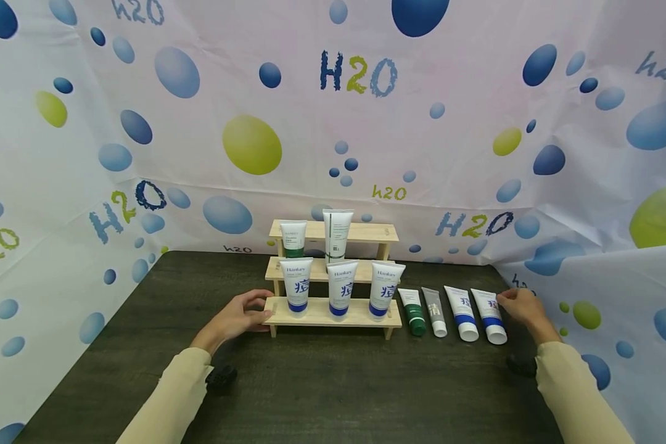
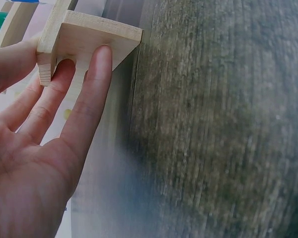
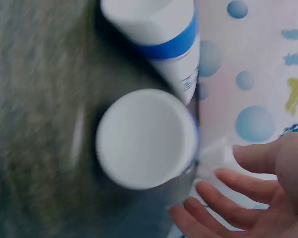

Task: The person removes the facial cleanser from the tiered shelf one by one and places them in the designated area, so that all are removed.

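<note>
A three-tier wooden display stand [image 1: 333,322] holds several squeeze tubes. My left hand [image 1: 237,317] grips the left end of its lowest step, thumb and fingers on either side of the wood [image 2: 102,27]. On that step stand three white tubes with blue bands, one being the middle tube [image 1: 341,290]. At the far right, my right hand [image 1: 524,306] touches the flat tail end of a lying white-and-blue tube [image 1: 488,314]. Its fingers are spread and relaxed in the right wrist view, beside the tube's round white cap [image 3: 145,141].
A white-green tube [image 1: 293,237] and a taller white tube [image 1: 337,234] stand on the higher tiers. Right of the stand lie a green-and-white tube [image 1: 412,311], a grey tube [image 1: 435,311] and another white-blue tube [image 1: 462,313]. Behind the dark table [image 1: 333,394] hangs a patterned sheet [image 1: 449,148].
</note>
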A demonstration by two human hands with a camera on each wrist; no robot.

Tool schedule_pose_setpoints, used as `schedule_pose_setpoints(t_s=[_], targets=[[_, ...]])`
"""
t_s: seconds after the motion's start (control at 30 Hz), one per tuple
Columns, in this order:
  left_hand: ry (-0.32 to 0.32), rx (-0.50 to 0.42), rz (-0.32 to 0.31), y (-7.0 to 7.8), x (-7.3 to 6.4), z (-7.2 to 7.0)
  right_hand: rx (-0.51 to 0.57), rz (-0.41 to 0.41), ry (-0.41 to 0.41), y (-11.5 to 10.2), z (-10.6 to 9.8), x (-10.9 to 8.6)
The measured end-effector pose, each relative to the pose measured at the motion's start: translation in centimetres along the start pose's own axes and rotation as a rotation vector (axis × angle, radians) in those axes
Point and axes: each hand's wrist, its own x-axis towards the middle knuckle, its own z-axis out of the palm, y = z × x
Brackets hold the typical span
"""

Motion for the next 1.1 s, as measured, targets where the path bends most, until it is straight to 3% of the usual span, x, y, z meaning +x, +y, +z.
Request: schedule_pose_setpoints(t_s=[0.07, 0.13, 0.4, 0.73, 1.1], targets=[[-0.002, -0.001, 0.005, 0.0, 0.0, 0.1, -0.037, -0.048, 0.073, -0.8, -0.2, -0.1], [-0.003, -0.001, 0.009, -0.1, 0.0, 0.1, -0.01, -0.095, 0.088, -1.8, -0.4, -0.2], [-0.007, -0.005, 0.009, -0.1, 0.1, 0.0, 0.103, -0.206, 0.04, -7.1, -0.4, -0.9], [-0.005, -0.015, 0.0, 0.0, 0.0, 0.0, 0.212, -0.33, 0.033, -13.1, 1.1, -1.7], [-0.015, -0.017, 0.013, 0.2, -0.1, 0.0, 0.23, -0.442, 0.006, -19.1, 2.8, -2.7]])
